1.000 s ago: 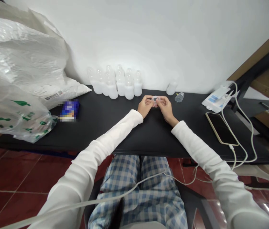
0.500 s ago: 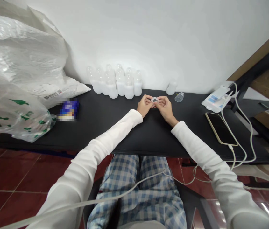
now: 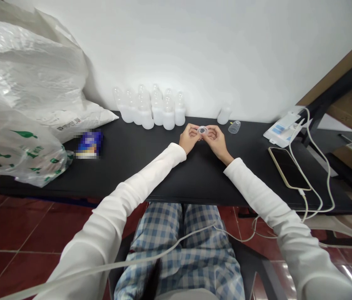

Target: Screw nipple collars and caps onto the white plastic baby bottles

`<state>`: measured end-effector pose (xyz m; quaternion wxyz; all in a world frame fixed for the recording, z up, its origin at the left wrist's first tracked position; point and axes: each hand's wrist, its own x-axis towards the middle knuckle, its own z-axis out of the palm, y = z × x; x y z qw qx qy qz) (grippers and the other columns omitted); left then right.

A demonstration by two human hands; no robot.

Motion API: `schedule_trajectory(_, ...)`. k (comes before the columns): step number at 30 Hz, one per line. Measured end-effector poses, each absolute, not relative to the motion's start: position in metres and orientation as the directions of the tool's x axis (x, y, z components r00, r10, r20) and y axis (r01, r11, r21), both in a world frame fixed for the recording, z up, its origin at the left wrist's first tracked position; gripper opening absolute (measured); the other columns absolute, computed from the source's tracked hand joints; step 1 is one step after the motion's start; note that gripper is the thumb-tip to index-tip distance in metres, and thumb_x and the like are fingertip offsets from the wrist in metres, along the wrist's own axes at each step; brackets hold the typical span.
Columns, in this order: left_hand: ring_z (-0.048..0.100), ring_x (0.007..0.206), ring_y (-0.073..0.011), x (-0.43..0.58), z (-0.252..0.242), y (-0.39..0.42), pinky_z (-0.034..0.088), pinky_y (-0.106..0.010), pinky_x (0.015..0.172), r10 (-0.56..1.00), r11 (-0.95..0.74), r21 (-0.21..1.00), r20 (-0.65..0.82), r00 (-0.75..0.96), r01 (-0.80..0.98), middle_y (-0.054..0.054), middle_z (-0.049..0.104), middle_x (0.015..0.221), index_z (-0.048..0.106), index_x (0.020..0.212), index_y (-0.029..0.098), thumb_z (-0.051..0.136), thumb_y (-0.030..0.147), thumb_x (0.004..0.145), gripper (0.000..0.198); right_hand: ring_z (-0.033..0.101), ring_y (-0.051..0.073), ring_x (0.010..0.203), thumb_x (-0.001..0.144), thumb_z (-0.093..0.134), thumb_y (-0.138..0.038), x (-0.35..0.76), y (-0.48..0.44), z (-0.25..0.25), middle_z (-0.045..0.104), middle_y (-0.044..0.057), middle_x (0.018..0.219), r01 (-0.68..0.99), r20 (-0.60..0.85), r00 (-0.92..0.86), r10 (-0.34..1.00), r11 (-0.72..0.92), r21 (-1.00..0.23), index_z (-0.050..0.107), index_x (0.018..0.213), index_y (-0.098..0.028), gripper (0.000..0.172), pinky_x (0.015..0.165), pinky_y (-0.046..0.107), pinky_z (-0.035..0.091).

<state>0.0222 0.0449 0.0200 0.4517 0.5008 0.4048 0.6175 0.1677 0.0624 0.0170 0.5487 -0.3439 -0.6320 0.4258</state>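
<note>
Between my two hands is a small whitish, translucent bottle collar ring (image 3: 202, 130), its round opening facing up toward me. My left hand (image 3: 190, 137) pinches its left side, and my right hand (image 3: 215, 139) grips its right side with the thumb on the near rim. Further back against the wall stands a white bottle (image 3: 224, 115) without a cap. Beside that bottle lies a clear domed cap (image 3: 234, 126) on its side. Left of my hands, several white bottles with clear domed caps (image 3: 168, 114) stand upright in a close group.
Large plastic bags (image 3: 28, 75) fill the left of the black table (image 3: 126, 166), with a blue packet (image 3: 90, 143) beside them. To the right lie a phone (image 3: 289, 168) on a white cable and a white power strip (image 3: 282, 129). Another cable (image 3: 163, 255) crosses my lap.
The ring has tilted slightly between my fingers, so more of its upper face shows. Both hands keep almost the same place, and the bottles have not moved.
</note>
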Motion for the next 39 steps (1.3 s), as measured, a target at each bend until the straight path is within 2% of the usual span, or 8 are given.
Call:
schedule_trajectory(6, 0.060, 0.058, -0.0077, 0.023, 0.024, 0.041, 0.050, -0.023, 0.061, 0.961, -0.263, 0.961, 0.252, -0.117, -0.089, 0.006, 0.064, 0.067, 0.055, 0.083, 0.021, 0.074, 0.008, 0.078, 0.024, 0.067, 0.016, 0.075, 0.067, 0.085, -0.068, 0.163, 0.065, 0.010, 0.068, -0.001, 0.085, -0.003, 0.408, -0.135, 0.903, 0.412, -0.911, 0.058, 0.098, -0.027, 0.058, 0.072, 0.033, 0.060)
schedule_trajectory(12, 0.060, 0.059, -0.0066, 0.022, 0.027, 0.039, 0.050, -0.022, 0.063, 0.957, -0.262, 0.965, 0.258, -0.130, -0.015, 0.006, 0.064, 0.069, 0.056, 0.083, 0.020, 0.074, 0.006, 0.079, 0.023, 0.062, 0.014, 0.068, 0.065, 0.084, -0.072, 0.162, 0.062, 0.012, 0.063, -0.004, 0.077, 0.031, 0.397, -0.104, 0.912, 0.402, -0.915, 0.056, 0.095, -0.027, 0.061, 0.065, 0.031, 0.056)
schedule_trajectory(18, 0.061, 0.053, -0.0068, 0.023, 0.032, 0.035, 0.051, -0.020, 0.057, 0.979, -0.189, 0.979, 0.182, -0.088, -0.074, 0.008, 0.061, 0.062, 0.052, 0.085, 0.021, 0.066, 0.014, 0.092, 0.017, 0.059, 0.013, 0.065, 0.080, 0.070, -0.073, 0.162, 0.053, 0.019, 0.061, -0.003, 0.075, 0.119, 0.443, -0.077, 0.893, 0.449, -0.885, 0.058, 0.096, -0.026, 0.051, 0.064, 0.031, 0.053)
schedule_trajectory(25, 0.059, 0.051, -0.0073, 0.023, 0.031, 0.033, 0.048, -0.020, 0.054, 0.974, -0.220, 0.975, 0.220, -0.058, 0.004, 0.008, 0.061, 0.062, 0.051, 0.083, 0.022, 0.070, 0.019, 0.091, 0.021, 0.056, 0.013, 0.066, 0.085, 0.068, -0.068, 0.164, 0.050, 0.022, 0.061, -0.002, 0.075, 0.246, 0.490, -0.059, 0.870, 0.489, -0.837, 0.055, 0.090, -0.025, 0.045, 0.066, 0.030, 0.050)
schedule_trajectory(29, 0.066, 0.062, -0.0099, 0.022, 0.025, 0.041, 0.054, -0.023, 0.064, 0.988, -0.149, 0.978, 0.143, -0.054, -0.143, 0.005, 0.065, 0.068, 0.054, 0.092, 0.022, 0.068, 0.020, 0.091, 0.014, 0.058, 0.015, 0.071, 0.087, 0.068, -0.065, 0.168, 0.050, 0.030, 0.063, 0.000, 0.081, 0.292, 0.536, -0.145, 0.832, 0.554, -0.780, 0.059, 0.097, -0.026, 0.042, 0.072, 0.033, 0.052)
schedule_trajectory(32, 0.070, 0.079, -0.0109, 0.019, 0.021, 0.049, 0.058, -0.027, 0.080, 0.990, -0.105, 0.957, 0.074, -0.122, -0.269, 0.002, 0.068, 0.082, 0.054, 0.096, 0.021, 0.066, 0.012, 0.087, 0.018, 0.061, 0.017, 0.079, 0.085, 0.071, -0.066, 0.169, 0.049, 0.035, 0.065, 0.002, 0.093, 0.268, 0.548, -0.271, 0.792, 0.609, -0.747, 0.062, 0.104, -0.028, 0.044, 0.078, 0.035, 0.055)
schedule_trajectory(36, 0.069, 0.097, -0.0124, 0.014, 0.018, 0.054, 0.054, -0.030, 0.099, 0.980, -0.121, 0.936, 0.059, -0.190, -0.330, 0.000, 0.067, 0.094, 0.053, 0.094, 0.021, 0.068, 0.006, 0.077, 0.027, 0.065, 0.017, 0.089, 0.086, 0.067, -0.070, 0.165, 0.050, 0.029, 0.065, 0.003, 0.105, 0.163, 0.488, -0.252, 0.835, 0.534, -0.830, 0.057, 0.097, -0.027, 0.046, 0.078, 0.033, 0.058)
schedule_trajectory(39, 0.068, 0.098, -0.0132, 0.013, 0.018, 0.054, 0.054, -0.031, 0.099, 0.985, -0.102, 0.933, 0.047, -0.163, -0.344, 0.000, 0.066, 0.094, 0.054, 0.089, 0.020, 0.069, 0.008, 0.075, 0.024, 0.068, 0.015, 0.088, 0.075, 0.078, -0.070, 0.164, 0.055, 0.020, 0.063, 0.000, 0.103, 0.026, 0.425, -0.203, 0.882, 0.439, -0.898, 0.046, 0.093, -0.028, 0.056, 0.078, 0.031, 0.060)
